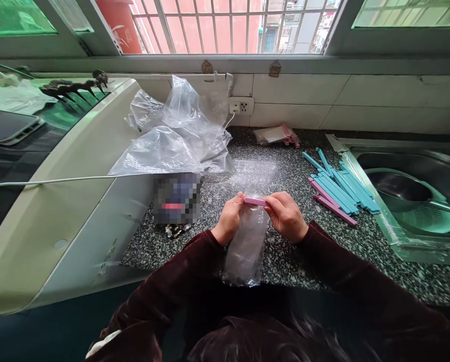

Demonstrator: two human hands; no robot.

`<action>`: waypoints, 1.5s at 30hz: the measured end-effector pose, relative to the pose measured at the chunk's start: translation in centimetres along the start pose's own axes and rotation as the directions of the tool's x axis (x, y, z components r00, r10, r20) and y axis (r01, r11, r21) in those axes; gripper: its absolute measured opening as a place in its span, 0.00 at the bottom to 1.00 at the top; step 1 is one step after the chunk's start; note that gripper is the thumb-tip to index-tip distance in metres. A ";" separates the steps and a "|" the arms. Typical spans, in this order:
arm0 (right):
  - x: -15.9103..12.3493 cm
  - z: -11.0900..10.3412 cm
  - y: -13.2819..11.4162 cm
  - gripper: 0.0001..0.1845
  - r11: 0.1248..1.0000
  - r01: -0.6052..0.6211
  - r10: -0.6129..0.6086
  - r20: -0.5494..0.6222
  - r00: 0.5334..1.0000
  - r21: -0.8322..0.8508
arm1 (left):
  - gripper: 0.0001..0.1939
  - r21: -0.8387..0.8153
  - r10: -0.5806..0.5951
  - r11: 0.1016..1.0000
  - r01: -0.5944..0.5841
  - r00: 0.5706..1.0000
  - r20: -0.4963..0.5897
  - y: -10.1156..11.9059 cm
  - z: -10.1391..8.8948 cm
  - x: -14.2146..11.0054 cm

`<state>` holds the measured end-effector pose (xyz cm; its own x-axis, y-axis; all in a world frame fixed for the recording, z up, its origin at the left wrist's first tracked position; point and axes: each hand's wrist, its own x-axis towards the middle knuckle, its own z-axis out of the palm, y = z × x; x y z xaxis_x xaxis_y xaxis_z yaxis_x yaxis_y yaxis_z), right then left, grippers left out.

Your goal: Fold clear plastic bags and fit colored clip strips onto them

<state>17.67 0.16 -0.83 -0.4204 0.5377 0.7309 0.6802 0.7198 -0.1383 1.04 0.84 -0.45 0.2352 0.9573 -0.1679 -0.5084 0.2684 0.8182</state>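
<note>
A pink bag-sealing clip (pixel 254 201) lies across the top of a clear plastic bag (pixel 245 246), whose lower part hangs down toward the counter's front edge. My left hand (pixel 229 219) pinches the clip's left end together with the bag's upper corner. At the clip's right end, the thumb and fingers of my right hand (pixel 285 216) are closed on it. Whether the clip is fully closed over the bag is too small to tell. To the right lie several loose blue clips (pixel 338 186) in a pile, with pink clips (pixel 336 210) along its near side.
Crumpled clear plastic (pixel 179 136) is heaped at the back left, above a pixelated item (pixel 177 198). A packet with pink clips (pixel 277 134) rests by the wall, near a socket (pixel 242 106). The sink (pixel 390 241) with a pan is right; a white cable (pixel 59 181) crosses left.
</note>
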 end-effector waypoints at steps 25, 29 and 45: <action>0.2 -0.2 -0.1 0.11 1.000 0.006 -0.006 0.001 1.000 0.002 | 0.22 -0.089 -0.093 0.992 0.091 0.996 -0.011 -0.5 -0.3 0.3; 0.3 -0.3 -0.2 0.11 1.000 0.008 -0.008 -0.004 1.000 0.009 | 0.23 -0.070 -0.067 0.995 0.065 0.997 -0.030 -0.6 -0.5 0.3; 0.6 -0.2 -0.3 0.12 0.999 0.030 -0.028 -0.050 0.998 0.039 | 0.25 -0.145 -0.107 0.983 0.112 0.993 0.046 -1.0 -1.0 0.6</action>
<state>17.36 0.20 -0.21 -0.4088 0.4952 0.7666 0.6434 0.7521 -0.1427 0.88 1.23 -1.88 0.3258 0.9173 -0.2289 -0.5931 0.3869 0.7061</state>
